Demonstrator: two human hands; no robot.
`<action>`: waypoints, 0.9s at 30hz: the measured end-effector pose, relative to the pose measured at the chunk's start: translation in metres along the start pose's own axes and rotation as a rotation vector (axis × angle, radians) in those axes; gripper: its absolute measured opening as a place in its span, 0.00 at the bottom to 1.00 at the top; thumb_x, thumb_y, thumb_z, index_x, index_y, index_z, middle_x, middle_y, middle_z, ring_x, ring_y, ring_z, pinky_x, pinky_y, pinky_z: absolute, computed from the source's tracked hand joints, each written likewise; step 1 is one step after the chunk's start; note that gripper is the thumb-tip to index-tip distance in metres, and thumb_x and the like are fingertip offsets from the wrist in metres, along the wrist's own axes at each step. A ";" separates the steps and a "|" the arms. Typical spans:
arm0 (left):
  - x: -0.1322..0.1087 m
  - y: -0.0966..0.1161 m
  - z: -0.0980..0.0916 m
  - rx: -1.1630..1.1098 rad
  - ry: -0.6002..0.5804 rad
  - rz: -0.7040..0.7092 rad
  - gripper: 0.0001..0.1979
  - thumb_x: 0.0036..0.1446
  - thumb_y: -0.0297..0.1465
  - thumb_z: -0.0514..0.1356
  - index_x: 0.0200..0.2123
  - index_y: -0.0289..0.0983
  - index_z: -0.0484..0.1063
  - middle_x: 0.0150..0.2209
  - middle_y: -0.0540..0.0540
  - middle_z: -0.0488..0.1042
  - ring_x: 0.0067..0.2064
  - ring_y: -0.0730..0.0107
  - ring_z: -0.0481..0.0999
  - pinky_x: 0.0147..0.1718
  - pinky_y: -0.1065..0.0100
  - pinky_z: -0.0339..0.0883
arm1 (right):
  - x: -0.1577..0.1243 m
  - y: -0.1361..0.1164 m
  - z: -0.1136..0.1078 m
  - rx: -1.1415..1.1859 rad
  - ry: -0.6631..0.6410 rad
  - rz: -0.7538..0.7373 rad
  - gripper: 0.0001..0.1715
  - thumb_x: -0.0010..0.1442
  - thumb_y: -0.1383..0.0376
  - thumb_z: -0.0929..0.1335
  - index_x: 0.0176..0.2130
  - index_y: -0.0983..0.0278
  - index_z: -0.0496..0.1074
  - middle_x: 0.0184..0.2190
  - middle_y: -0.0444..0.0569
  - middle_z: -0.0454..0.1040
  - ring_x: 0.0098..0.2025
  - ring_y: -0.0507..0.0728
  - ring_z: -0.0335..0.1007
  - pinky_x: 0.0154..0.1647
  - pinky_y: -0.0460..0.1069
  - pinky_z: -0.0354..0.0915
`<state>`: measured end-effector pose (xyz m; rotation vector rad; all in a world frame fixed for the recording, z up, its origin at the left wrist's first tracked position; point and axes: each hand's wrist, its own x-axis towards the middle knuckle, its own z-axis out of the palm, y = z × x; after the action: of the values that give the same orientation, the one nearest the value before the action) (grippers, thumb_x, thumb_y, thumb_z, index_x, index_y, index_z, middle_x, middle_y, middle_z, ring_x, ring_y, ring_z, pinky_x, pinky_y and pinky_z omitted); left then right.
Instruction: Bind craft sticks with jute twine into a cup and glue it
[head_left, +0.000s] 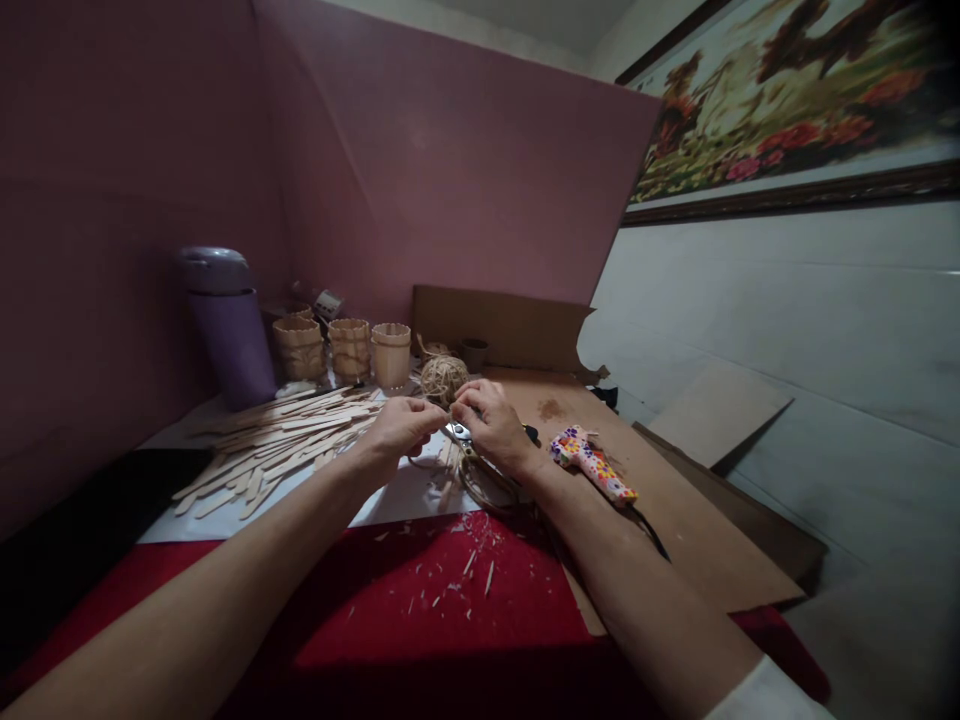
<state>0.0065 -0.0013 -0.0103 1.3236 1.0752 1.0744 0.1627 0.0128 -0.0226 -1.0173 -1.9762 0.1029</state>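
Pinching, left hand [405, 432] close to right hand [491, 422] (can't tell on what), we've got twine [442, 378] just beyond, probably for easy reach.

Scissors [460, 432]: metal, glossy at the pivot. Twine [442, 380]: rough, fibrous, matt. Sticks [281, 440]: bare wood, matt. Board [697, 530]: smooth, matt cardboard. Cover [360, 610]: matt cloth.

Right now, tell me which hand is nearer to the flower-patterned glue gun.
Right. The right hand is just to the left of the flower-patterned glue gun; the left hand is farther left, on the right hand's other side.
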 end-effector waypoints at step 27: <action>0.001 -0.003 0.001 -0.099 0.052 0.009 0.09 0.41 0.32 0.66 0.21 0.34 0.69 0.12 0.56 0.57 0.15 0.82 0.51 0.16 0.73 0.40 | -0.007 -0.015 0.001 0.043 0.048 0.047 0.10 0.57 0.72 0.63 0.29 0.63 0.71 0.26 0.46 0.73 0.31 0.53 0.68 0.33 0.46 0.59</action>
<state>0.0074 -0.0008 -0.0132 1.2286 1.0413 1.1595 0.1543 -0.0017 -0.0213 -1.0297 -1.8993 0.1446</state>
